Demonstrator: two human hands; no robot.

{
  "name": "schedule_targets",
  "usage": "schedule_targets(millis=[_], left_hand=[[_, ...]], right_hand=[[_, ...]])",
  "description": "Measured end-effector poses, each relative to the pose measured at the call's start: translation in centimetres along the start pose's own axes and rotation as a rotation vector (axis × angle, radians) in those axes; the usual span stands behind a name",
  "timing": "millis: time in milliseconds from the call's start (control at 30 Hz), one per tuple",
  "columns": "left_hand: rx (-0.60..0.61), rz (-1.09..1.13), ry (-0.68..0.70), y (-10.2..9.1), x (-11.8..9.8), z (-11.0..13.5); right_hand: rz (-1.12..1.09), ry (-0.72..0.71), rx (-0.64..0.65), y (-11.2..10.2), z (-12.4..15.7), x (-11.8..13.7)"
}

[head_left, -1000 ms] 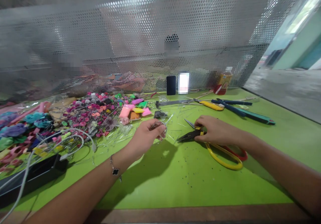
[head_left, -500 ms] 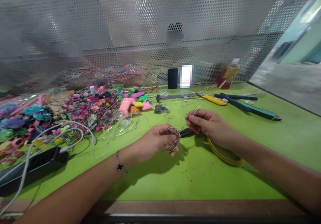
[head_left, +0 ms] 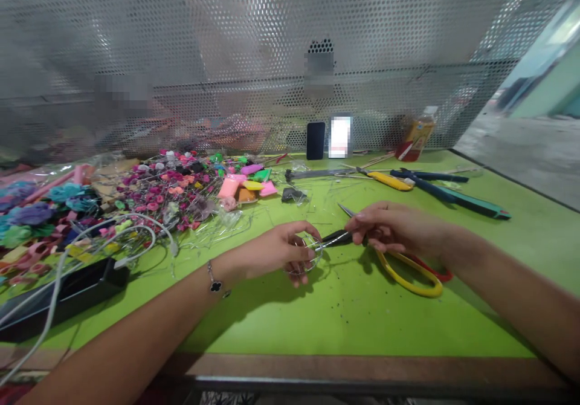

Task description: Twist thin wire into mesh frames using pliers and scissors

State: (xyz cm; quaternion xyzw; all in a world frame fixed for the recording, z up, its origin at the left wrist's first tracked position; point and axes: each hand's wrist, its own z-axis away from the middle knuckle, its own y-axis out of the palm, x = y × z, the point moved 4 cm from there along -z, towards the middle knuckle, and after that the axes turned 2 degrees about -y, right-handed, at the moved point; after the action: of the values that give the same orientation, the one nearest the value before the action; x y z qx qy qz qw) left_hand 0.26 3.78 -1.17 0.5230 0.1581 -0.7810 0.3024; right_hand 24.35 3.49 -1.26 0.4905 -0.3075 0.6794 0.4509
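Over the green tabletop (head_left: 281, 326), my left hand (head_left: 281, 254) is closed on a small round wire frame (head_left: 317, 252) with crossing silver wires. A silver wire end (head_left: 334, 241) sticks out from the frame to the right. My right hand (head_left: 385, 226) pinches the far end of that wire between thumb and fingertips. Beneath my right hand lie scissors with a yellow and red handle (head_left: 414, 283), their blade tip showing past the fingers. A black tool part (head_left: 338, 237) lies on the table behind the wire; its kind is partly hidden.
Coloured flower pieces on wires (head_left: 158, 190) and clay packets (head_left: 247, 184) lie at the left. A black tray (head_left: 67, 299) with a white cable (head_left: 149, 236) sits front left. Yellow-handled pliers (head_left: 389, 180), blue-and-green tools (head_left: 475, 202), a bottle (head_left: 414, 136) and two phones (head_left: 316, 141) stand or lie behind.
My right hand has lowered the wire end from pointing up to nearly level and drawn it rightward. The wire frame has turned slightly in my left hand. More of the scissors shows.
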Motion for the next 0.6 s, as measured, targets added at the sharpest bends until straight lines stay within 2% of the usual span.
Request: schedule_targets(millis=[133,300,433,500,600], left_hand=[[-0.026,-0.053,-0.031,0.0,0.1,-0.1],[-0.072,-0.214,-0.096,-0.1,0.7,-0.2],[-0.08,-0.367,-0.09,0.4,0.7,0.1],[-0.115,-0.498,-0.028,0.6,0.1,0.4],[-0.223,-0.739,0.191,0.5,-1.2,0.8]], right_hand=[[0.202,-0.01,0.057,-0.3,0.1,0.2],[0.575,-0.08,0.133,1.0,0.6,0.6],[0.808,-0.14,0.158,2.1,1.5,1.1],[0.924,-0.188,0.158,2.5,1.9,1.4],[1.091,-0.245,0.174,2.9,2.0,1.6]])
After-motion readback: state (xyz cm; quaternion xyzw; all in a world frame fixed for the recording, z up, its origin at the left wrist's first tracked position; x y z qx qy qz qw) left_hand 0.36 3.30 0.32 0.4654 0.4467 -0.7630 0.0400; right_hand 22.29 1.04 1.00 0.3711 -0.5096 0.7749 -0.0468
